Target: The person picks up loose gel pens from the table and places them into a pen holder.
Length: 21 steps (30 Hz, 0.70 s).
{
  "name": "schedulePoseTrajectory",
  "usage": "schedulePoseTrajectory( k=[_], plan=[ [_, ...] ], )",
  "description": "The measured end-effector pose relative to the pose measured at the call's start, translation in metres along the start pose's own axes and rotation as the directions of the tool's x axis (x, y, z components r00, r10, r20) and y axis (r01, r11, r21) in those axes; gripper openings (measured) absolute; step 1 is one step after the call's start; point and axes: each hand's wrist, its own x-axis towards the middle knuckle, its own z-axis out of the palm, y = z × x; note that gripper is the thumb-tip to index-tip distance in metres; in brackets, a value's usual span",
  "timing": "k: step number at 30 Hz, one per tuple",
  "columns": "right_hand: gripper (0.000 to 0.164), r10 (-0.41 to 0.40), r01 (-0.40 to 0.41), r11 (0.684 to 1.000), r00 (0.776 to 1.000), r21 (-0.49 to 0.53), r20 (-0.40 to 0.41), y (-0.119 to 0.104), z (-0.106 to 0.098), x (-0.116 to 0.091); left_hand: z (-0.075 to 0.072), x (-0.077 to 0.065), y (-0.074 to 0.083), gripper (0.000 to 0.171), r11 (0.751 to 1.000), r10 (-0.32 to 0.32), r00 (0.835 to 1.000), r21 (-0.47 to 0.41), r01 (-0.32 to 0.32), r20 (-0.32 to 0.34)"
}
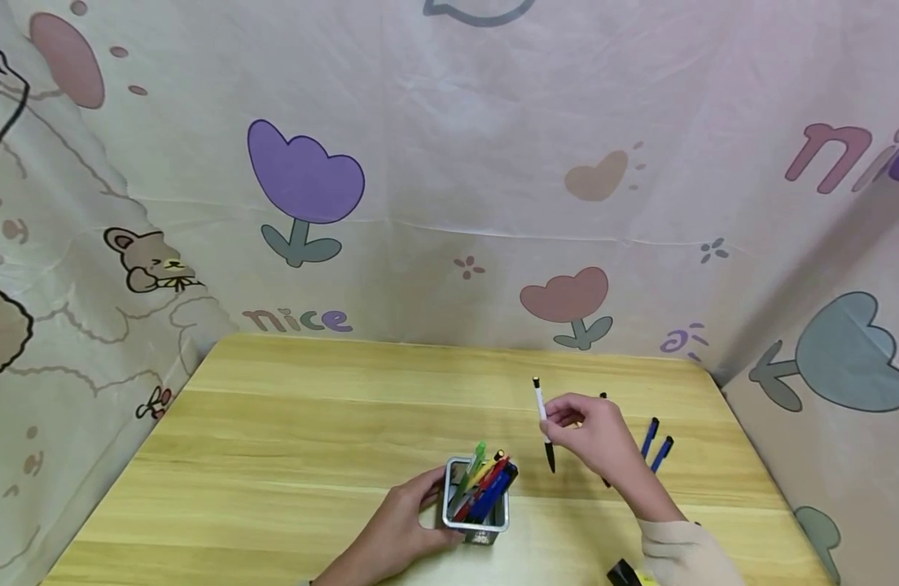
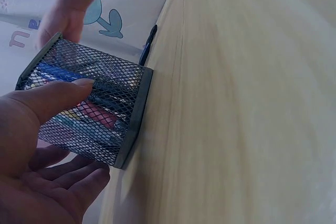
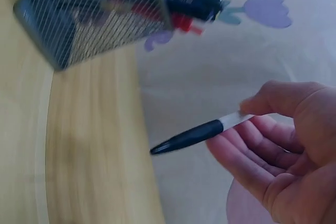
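Note:
A black wire-mesh pen holder [image 1: 481, 536] with a silvery rim stands on the table, tilted a little in the head view. My left hand [image 1: 400, 525] holds it, thumb on the near side and fingers round the far side. Green [image 1: 480, 452], yellow, red and blue pens [image 1: 495, 493] lean inside it. To the right, my right hand [image 1: 594, 431] pinches a white ballpoint pen [image 1: 540, 400] with black ends between thumb and fingers. In the right wrist view the pen's black tip [image 3: 184, 137] points down toward the table, apart from the mesh holder.
Two blue pens [image 1: 662, 453] lie right of my right forearm. Another dark pen [image 1: 603, 395] is mostly hidden behind the right hand. At the near edge of view is a black-and-yellow object [image 1: 624, 573]. Printed cloth [image 1: 449, 187] walls the wooden table [image 1: 288, 439] at the back and sides.

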Motion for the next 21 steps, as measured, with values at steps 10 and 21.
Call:
schedulePoseTrajectory(
  k=[10, 21],
  plan=[
    [0.016, -0.002, 0.008, 0.927, 1.0, 0.374, -0.014, -0.021, -0.011, -0.027, 0.0, -0.001, 0.001, 0.085, 1.0, 0.015, 1.0, -0.006, -0.015, -0.003],
    [0.018, -0.119, 0.058, 0.86, 0.989, 0.507, 0.089, -0.02, 0.003, -0.042, 0.0, 0.0, 0.0, 0.084, 0.999, 0.033, 0.999, -0.024, -0.033, -0.002]
  ],
)
